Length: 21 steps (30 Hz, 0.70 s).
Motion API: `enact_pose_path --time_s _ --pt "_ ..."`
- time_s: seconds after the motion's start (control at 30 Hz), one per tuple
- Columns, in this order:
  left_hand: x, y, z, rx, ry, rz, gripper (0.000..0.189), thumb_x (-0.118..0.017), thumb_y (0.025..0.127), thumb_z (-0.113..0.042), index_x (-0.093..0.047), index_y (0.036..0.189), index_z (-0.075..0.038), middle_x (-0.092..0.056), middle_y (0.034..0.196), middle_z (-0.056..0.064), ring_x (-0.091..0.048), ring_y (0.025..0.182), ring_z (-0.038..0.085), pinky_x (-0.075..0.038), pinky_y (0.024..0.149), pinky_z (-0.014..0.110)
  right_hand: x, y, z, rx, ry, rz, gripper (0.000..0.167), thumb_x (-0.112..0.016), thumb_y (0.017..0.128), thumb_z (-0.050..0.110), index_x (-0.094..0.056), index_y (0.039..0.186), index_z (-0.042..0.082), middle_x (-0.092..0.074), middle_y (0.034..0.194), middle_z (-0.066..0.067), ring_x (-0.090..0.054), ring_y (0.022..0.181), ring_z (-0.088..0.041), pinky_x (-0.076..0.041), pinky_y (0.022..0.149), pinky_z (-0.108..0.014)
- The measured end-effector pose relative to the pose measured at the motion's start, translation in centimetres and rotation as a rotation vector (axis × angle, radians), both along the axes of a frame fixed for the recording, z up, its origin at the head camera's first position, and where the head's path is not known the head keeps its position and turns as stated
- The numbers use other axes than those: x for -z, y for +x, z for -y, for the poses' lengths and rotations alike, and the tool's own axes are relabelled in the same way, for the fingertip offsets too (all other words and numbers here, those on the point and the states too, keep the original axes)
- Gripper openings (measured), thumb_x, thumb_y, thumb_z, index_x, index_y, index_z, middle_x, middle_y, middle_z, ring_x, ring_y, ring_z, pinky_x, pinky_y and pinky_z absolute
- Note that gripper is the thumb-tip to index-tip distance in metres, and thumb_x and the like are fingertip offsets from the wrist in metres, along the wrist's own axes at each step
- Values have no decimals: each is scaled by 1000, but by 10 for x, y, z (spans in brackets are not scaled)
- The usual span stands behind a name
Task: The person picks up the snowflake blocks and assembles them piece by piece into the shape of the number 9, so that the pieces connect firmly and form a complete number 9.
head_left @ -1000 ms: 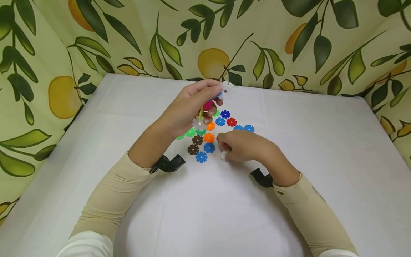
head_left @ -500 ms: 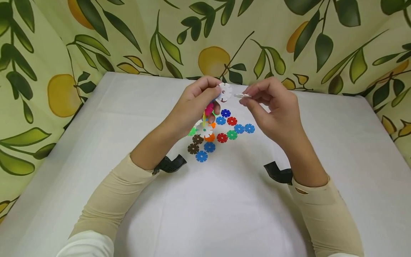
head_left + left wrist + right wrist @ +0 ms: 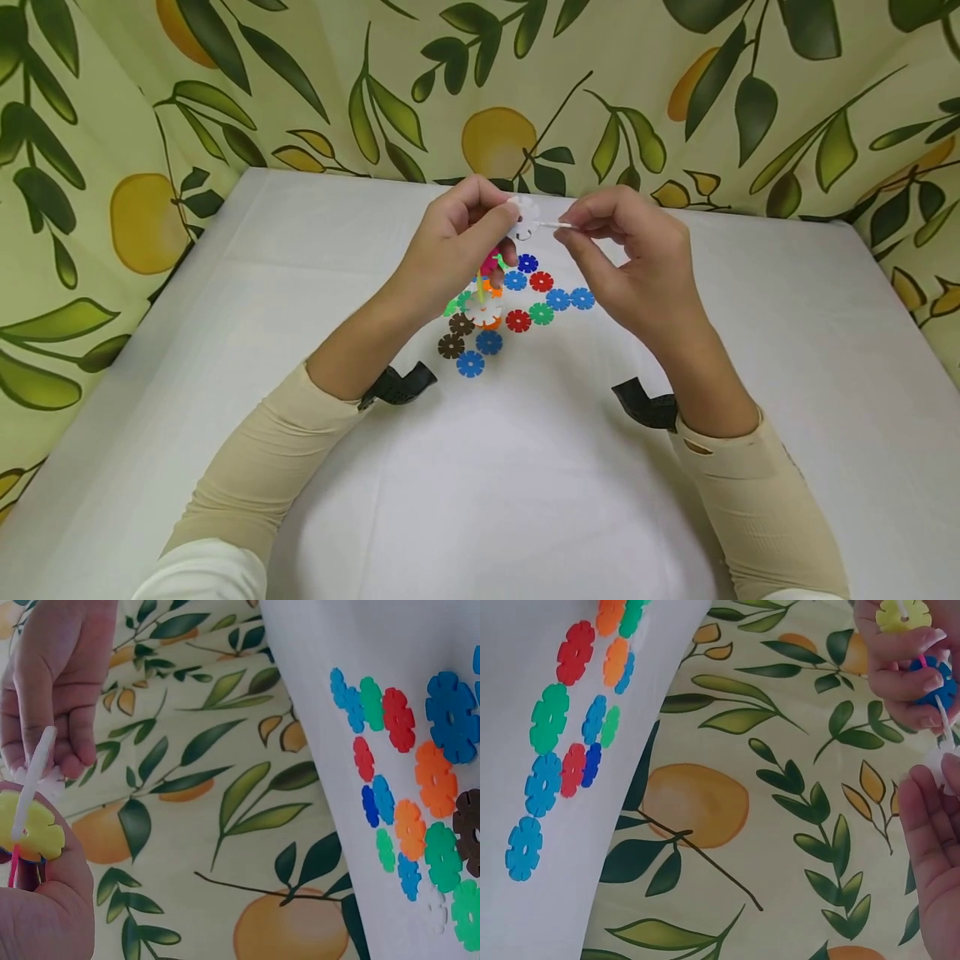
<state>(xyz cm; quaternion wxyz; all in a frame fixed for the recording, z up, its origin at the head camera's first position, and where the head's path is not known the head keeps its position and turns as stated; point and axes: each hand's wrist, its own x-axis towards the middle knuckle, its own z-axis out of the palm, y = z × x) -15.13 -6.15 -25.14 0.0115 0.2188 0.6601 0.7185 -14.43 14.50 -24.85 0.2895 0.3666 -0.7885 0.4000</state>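
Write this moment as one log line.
left hand: holds joined discs | right hand: pinches white disc | table: more discs

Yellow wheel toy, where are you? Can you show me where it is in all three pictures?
Head: the yellow wheel is near the middle, a thin stripe seen edge-on.
Left wrist: the yellow wheel is at the left edge, below halfway, its round face showing.
Right wrist: the yellow wheel is at the top, toward the right.
Shared landmark: the left hand, right beside it every time.
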Motion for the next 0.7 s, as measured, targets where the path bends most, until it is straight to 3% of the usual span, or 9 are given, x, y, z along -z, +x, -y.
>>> enact_pose_path --time_s 0.1,0.33,0.53,0.7 --pt "0 -1 0 8 -18 -12 7 -53 103 -6 -54 100 1 -57 90 18 -61 71 25 -53 55 26 1 0 0 30 35 -58 15 -75 85 -8 -65 97 -7 -68 93 -14 -67 87 -23 -51 84 -20" --pt "2 0 -3 38 -14 8 8 -52 103 -4 -53 103 3 -58 95 21 -62 74 26 -56 58 28 3 2 3 52 49 -93 14 -76 83 -10 -68 94 -5 -70 91 -14 -66 86 -25 -48 79 -18" --pt "9 4 -12 7 94 39 7 -51 102 -2 -52 101 5 -57 90 20 -62 73 26 -59 65 34 10 0 10 96 34 -163 12 -74 84 -11 -64 90 -7 -66 83 -16 -62 72 -25 -44 67 -19" --pt "16 5 -18 9 165 63 8 -49 102 -3 -53 98 3 -57 87 21 -63 76 36 -60 71 42 17 -1 14 113 22 -203 12 -72 84 -13 -62 86 -6 -64 79 -17 -61 68 -26 -41 62 -21"
